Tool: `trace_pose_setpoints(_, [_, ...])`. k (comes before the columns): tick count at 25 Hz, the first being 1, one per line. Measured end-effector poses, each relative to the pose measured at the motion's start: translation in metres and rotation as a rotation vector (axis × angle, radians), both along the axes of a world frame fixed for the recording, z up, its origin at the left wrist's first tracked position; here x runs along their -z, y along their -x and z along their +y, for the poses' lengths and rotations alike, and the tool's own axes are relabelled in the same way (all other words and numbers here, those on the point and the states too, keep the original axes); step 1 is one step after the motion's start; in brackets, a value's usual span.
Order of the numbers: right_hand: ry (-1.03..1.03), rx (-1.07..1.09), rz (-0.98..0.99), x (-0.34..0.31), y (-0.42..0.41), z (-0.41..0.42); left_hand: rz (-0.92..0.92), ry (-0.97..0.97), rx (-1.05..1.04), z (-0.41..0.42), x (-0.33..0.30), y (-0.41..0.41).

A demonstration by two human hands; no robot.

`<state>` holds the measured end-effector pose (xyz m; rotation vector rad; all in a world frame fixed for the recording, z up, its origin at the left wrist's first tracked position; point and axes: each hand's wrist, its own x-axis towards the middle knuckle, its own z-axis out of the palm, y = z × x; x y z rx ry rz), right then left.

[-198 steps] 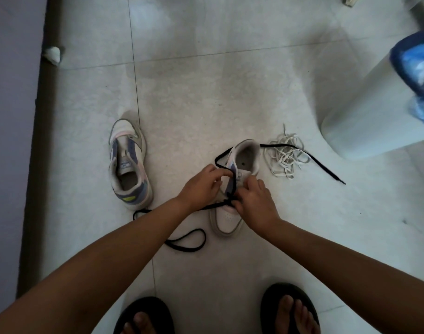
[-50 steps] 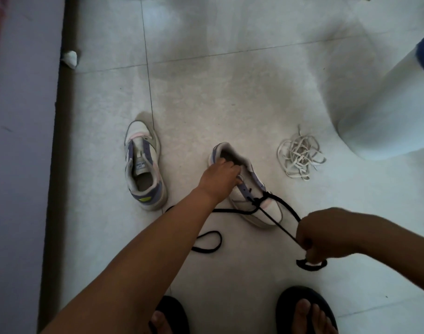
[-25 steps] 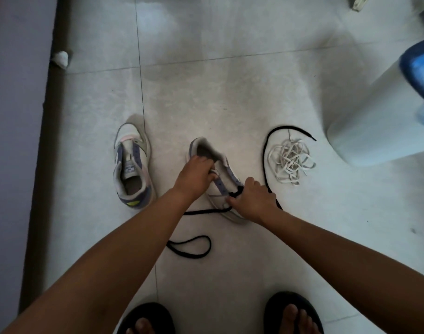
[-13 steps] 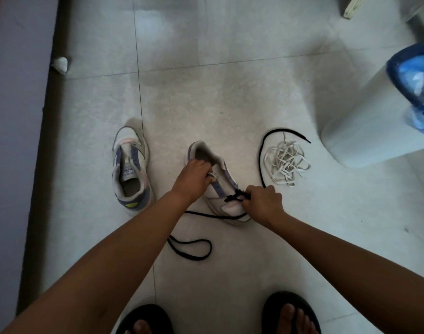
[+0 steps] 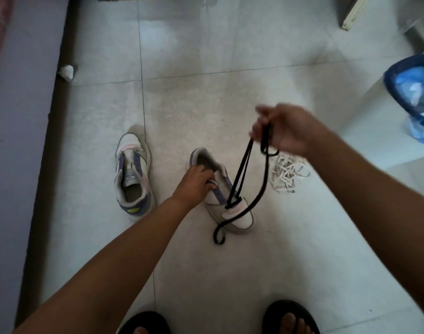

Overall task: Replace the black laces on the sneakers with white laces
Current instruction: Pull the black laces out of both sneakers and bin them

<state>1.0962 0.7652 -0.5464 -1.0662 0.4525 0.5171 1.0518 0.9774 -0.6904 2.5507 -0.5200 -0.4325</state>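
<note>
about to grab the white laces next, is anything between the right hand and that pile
Nothing solid. The right hand is raised just above the white laces on the floor, but it grips the black lace, whose strands still run down to the toe eyelets of the sneaker that the left hand holds.

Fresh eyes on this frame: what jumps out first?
The right hand, raised mid-frame, grips a black lace that runs taut down to the lowest eyelets of the middle sneaker, its free end trailing onto the floor. The left hand holds that sneaker at the collar. A laceless second sneaker sits to the left, and a heap of white laces lies to the right, below the raised hand.
</note>
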Motion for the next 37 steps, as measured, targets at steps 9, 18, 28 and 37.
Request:
trace_pose_setpoints(9, [1.511, -0.641, -0.64, -0.012, -0.085, 0.015, 0.038, 0.023, -0.007, 0.003, -0.002, 0.0])
trace_pose_setpoints(18, [1.269, -1.125, -0.482, 0.114, 0.095, 0.025, 0.016, 0.029, 0.02, 0.001, -0.002, -0.003])
trace_pose_setpoints(28, [1.414, -1.024, -0.536, 0.137, 0.094, 0.034, -0.065, 0.008, 0.0, 0.001, 0.006, 0.013])
trace_pose_setpoints(37, [1.279, -1.076, -0.377, 0.131, 0.092, 0.039, 0.083, -0.055, 0.09, -0.011, -0.007, 0.0])
